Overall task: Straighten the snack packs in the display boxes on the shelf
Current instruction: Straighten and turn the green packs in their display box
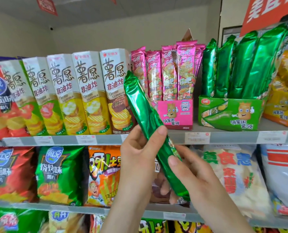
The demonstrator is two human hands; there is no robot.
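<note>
Currently both hands are holding one green snack pack (pixel 145 105) in front of the shelf (pixel 227 137), outside any box. The pack is slanting, with its upper end up-left over the tall cartons (pixel 89 91) and its lower end down-right.

The left hand (pixel 138 152) is gripping the pack's middle, thumb pressing across the front and fingers curling behind. The right hand (pixel 193 175) is pinching the lower part, thumb on the front face and fingers wrapping behind.

On the upper shelf at right, the green display box (pixel 230 111) is carrying a row of green packs (pixel 240 64) standing on end and leaning right. Just left of it, with a gap between, the pink display box (pixel 175 113) is holding pink packs (pixel 170 73) that are roughly upright with uneven tops. A yellow box (pixel 281 111) is sitting at the far right, partly cut off. Chip bags (pixel 59 174) are filling the shelf below.
</note>
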